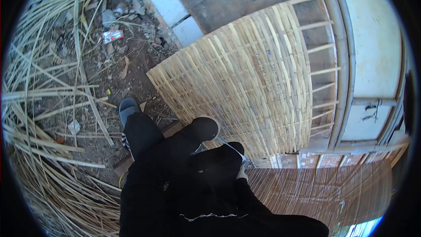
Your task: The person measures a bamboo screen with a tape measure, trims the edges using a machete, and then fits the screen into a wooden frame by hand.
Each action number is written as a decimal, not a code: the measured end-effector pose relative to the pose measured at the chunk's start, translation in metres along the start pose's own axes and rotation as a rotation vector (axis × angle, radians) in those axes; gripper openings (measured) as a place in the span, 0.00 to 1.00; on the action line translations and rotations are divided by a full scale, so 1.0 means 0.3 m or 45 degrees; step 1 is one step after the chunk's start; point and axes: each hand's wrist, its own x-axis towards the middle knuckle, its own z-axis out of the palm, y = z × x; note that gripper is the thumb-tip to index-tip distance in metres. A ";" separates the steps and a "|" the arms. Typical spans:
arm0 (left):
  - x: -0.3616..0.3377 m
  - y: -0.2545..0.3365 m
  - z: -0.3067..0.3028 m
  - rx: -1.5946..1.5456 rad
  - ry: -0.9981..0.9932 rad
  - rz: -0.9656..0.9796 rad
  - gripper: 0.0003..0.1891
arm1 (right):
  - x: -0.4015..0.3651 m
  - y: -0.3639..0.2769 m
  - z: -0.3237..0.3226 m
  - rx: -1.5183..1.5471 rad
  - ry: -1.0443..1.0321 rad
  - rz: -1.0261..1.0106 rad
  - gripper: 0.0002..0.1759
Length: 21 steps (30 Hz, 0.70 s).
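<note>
Bamboo mat (pixel 245 83), woven and stiff, stands just past the person's black knees (pixel 193 149), both hands are hidden behind dark clothes so I cannot tell their grip, and its sharp loose strip ends could poke a finger.

Loose bamboo strips (pixel 39 105) litter the dirt ground (pixel 136 57).

Only a pale sliver of one hand (pixel 241 174) shows past the black sleeve (pixel 219 160); its grip cannot be told. The lower edge of the woven bamboo mat (pixel 245 83) hides behind the black-trousered knee (pixel 202 128).
</note>
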 end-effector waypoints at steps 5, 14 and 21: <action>0.077 -0.011 0.050 0.098 -0.123 -0.050 0.19 | -0.065 -0.069 -0.051 0.256 0.017 0.388 0.47; 0.085 0.008 0.053 0.143 -0.485 0.055 0.22 | -0.347 -0.294 -0.183 0.657 0.057 0.331 0.42; 0.086 0.053 0.124 0.081 -0.517 0.172 0.23 | -0.486 -0.295 -0.326 0.963 -0.062 0.641 0.42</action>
